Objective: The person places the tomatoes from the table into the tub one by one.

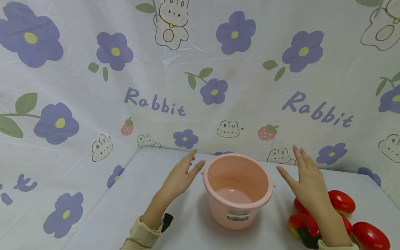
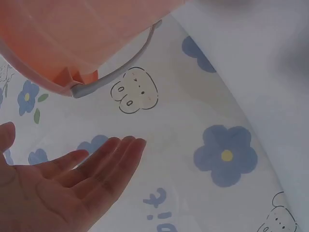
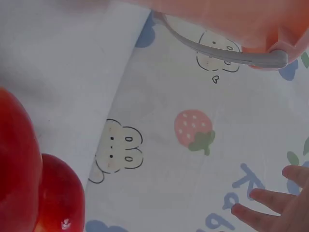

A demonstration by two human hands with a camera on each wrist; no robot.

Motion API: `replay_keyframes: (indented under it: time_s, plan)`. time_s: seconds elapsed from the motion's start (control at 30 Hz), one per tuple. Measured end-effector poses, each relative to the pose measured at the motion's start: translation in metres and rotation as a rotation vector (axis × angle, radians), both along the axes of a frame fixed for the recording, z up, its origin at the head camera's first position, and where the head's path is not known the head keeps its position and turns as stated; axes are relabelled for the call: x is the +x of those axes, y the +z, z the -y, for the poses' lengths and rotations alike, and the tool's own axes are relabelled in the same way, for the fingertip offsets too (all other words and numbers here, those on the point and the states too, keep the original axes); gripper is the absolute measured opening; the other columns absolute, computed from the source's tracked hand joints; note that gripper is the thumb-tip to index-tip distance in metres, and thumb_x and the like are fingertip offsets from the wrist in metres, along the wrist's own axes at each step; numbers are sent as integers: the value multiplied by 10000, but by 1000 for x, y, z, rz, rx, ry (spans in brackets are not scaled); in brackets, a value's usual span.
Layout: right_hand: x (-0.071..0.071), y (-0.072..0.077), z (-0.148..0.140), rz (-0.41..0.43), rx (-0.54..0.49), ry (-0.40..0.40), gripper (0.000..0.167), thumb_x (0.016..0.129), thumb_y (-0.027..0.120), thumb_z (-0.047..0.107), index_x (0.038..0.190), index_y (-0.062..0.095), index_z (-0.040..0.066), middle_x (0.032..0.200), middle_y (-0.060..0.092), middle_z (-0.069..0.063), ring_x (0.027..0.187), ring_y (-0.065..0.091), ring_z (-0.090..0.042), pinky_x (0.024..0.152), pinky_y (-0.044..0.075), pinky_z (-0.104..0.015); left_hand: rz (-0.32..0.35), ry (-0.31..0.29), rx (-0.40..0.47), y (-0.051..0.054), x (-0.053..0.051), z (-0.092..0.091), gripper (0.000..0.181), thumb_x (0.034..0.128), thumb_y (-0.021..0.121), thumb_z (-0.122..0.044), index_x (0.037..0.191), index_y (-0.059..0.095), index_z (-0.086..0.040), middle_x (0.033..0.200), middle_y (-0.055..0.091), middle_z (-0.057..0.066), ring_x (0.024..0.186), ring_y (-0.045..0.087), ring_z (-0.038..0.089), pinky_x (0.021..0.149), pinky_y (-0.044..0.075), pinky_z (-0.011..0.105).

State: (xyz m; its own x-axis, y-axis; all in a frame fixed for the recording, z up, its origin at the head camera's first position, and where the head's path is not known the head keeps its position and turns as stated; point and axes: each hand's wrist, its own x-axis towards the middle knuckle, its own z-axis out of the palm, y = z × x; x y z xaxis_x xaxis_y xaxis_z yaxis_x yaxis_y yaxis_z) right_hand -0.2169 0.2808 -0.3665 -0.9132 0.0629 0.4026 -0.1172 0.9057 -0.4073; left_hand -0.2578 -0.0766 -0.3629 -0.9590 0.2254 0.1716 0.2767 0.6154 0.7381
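Note:
A pink plastic bucket [image 1: 216, 205] stands upright on the white table, its inside bare and a label on its front wall. To its left, my left hand [image 1: 178, 178] is held in the air with straight, spread fingers, apart from the rim. My right hand [image 1: 307, 182] hovers on the other side, fingers extended and thumb toward the bucket, touching nothing. The grey bucket handle [image 2: 117, 74] hangs along the bucket's far side in both wrist views. Several glossy red oval fruits [image 1: 371, 236], one partly yellow, lie beneath and beside my right forearm, which hides some of them.
The white tabletop [image 1: 103, 222] reaches back to a hanging cloth [image 1: 250, 76] printed with purple flowers, rabbits and strawberries. This cloth also rises along the left side. A black device [image 1: 167, 221] sits at my left wrist, another [image 1: 307, 239] at my right.

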Motion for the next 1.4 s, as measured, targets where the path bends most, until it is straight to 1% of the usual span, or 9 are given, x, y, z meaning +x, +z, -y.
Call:
replay_keyframes:
  time_s: [0.17,0.3,0.4,0.47,0.67,0.87,0.97,1.2,1.4]
  plan:
    - [4,-3,-2,17,-37,-8,884,939,507,573,1580,15,216,1611,104,-266,1432,159,-541,1019,205,-801,23,-20,68,-10,-2,-2,755,947,442,-632,1532,305,-176,1432,520,133,1294,533,320,1017,490,535]
    - [6,-6,-4,31,-59,-21,892,939,512,568,1580,2,214,1622,85,-241,1447,144,-524,1010,213,-802,55,-42,136,-20,-4,-3,722,960,460,-593,1497,367,-119,1358,567,143,1166,609,285,866,584,410]
    - [8,-8,-6,36,-65,-29,891,942,504,570,1579,-7,214,1624,84,-235,1448,143,-521,1011,215,-799,89,-61,214,-25,-4,-5,697,970,473,-561,1470,403,-81,1324,581,166,1086,650,278,753,613,333]
    - [8,-10,-7,41,-69,-35,886,945,495,573,1578,-18,222,1624,83,-233,1448,143,-522,1012,215,-798,107,-75,266,-26,-3,-6,677,978,473,-539,1451,425,-57,1300,586,183,1043,673,276,716,620,313]
    - [11,-14,-10,66,-102,-52,878,951,486,571,1574,-41,246,1629,68,-222,1440,146,-534,997,223,-804,164,-84,412,-29,-2,-8,581,1003,477,-456,1378,500,-12,1213,614,211,903,711,231,701,628,350]
    - [13,-17,-16,109,-149,-69,883,952,479,576,1569,-67,259,1633,45,-215,1436,126,-549,967,230,-816,297,-119,535,-35,-5,-5,601,996,486,-469,1331,524,29,1182,620,230,848,729,209,719,627,373]
    - [15,-19,-19,136,-174,-83,890,949,474,584,1568,-75,255,1630,33,-224,1441,101,-549,947,234,-824,339,-143,565,-38,-5,-5,643,981,497,-502,1343,508,30,1190,624,236,870,732,221,742,624,381]
    - [18,-21,-28,185,-263,-85,873,962,445,581,1558,-109,265,1618,-5,-260,1448,29,-551,943,207,-833,372,-162,596,-45,-5,-4,595,971,543,-465,1326,517,12,1155,630,217,901,733,234,764,620,392]
    - [20,-24,-41,169,-348,-86,825,986,443,524,1555,-105,285,1623,4,-247,1432,119,-557,938,236,-828,428,-187,670,-50,-5,-3,597,955,593,-417,1379,472,-14,1219,615,276,933,725,238,794,613,417]
